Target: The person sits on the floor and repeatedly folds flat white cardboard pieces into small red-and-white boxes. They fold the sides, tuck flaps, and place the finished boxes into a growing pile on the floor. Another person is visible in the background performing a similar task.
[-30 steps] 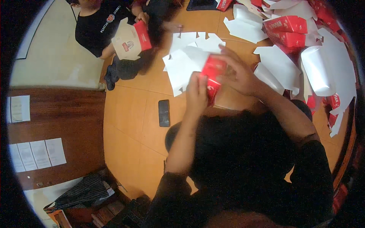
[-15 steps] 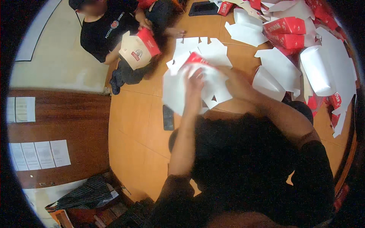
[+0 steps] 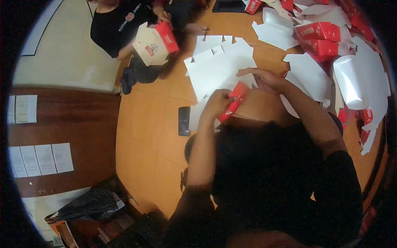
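White cardboard box blanks lie overlapping and flat on the floor in front of me, with notched tabs on the far edge. My left hand is closed with its thumb on a red cardboard panel, which stands tilted close to my body. Whether that panel belongs to one of the white blanks is hard to make out. To its right, my right hand has its fingers stretched out over the blanks' right edge, gripping nothing.
A black phone lies left of the blanks. Partly folded white cartons and red box pieces pile up at the right. A dark tablet-like slab lies at the far edge. Another person holds a cream-and-red carton at the far left.
My left hand has come nearer my body, and the red panel has moved toward me with it. The white blank now lies flatter. My right hand's fingers now show stretched out.
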The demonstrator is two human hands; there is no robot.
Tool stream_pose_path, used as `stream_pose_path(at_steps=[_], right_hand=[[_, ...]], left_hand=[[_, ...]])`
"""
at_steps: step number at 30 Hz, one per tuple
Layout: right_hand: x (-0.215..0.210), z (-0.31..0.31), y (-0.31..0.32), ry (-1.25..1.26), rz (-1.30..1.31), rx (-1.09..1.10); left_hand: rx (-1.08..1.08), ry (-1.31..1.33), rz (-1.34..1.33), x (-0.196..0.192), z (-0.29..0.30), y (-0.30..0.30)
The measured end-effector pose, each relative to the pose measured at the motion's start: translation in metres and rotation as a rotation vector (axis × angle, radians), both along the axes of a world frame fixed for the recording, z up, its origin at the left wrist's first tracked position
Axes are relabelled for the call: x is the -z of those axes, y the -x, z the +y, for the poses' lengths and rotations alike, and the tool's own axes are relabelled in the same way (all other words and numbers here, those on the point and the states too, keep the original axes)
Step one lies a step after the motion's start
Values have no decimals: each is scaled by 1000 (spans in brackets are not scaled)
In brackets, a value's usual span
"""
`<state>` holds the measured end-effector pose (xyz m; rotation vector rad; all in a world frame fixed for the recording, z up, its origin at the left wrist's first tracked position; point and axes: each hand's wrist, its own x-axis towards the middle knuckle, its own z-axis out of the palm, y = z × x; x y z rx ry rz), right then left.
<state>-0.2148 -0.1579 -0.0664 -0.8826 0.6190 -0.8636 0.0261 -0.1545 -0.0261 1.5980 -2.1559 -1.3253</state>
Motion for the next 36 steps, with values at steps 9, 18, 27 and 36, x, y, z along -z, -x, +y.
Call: stream_pose_path(at_steps=[9,18,27,36], right_hand=[[28,-14,10,5,125,-72],[27,2,-17,594,831,386],[15,13,-23,981,924,89],[29,4,-15,891,970,-54]], left_hand=[[-130,-333,183,32,-16,-25],[-43,-272,146,23,-10,-21],[14,-263,23,41,-9,-24],[160,32,291,21,-8,-25]])
